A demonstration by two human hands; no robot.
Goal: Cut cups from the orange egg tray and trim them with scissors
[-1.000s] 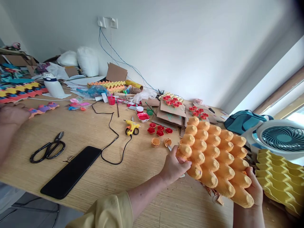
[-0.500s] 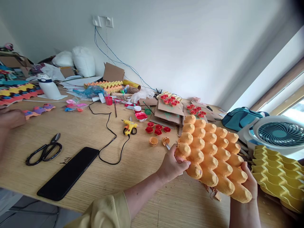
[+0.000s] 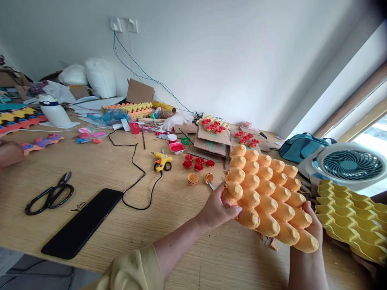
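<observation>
An orange egg tray (image 3: 266, 193) is held above the table, its rounded cup bottoms facing me. My left hand (image 3: 217, 209) pinches its near left corner, thumb on top. At the right edge my right hand (image 3: 313, 225) grips the tray, with part of the fingers hidden behind it. Just beyond my left hand lie two small cut orange cups, one stacked group (image 3: 192, 179) upright and one tipped cup (image 3: 208, 178) by a metal blade tip. Several red paper roses (image 3: 198, 163) stand behind them. Brown scraps (image 3: 272, 243) show beneath the tray.
Left lie black scissors (image 3: 50, 195) and a black phone (image 3: 83, 223). A yellow glue gun (image 3: 162, 161) trails its cord. Red paint (image 3: 177, 148) sits mid-table. Yellow egg trays (image 3: 350, 217) and a fan (image 3: 347, 163) stand right. Another person's hand (image 3: 10, 154) is far left.
The view has turned slightly right, so most things sit further left. Both hands keep their hold on the egg tray, which barely moves. The other person's hand shows less at the left edge.
</observation>
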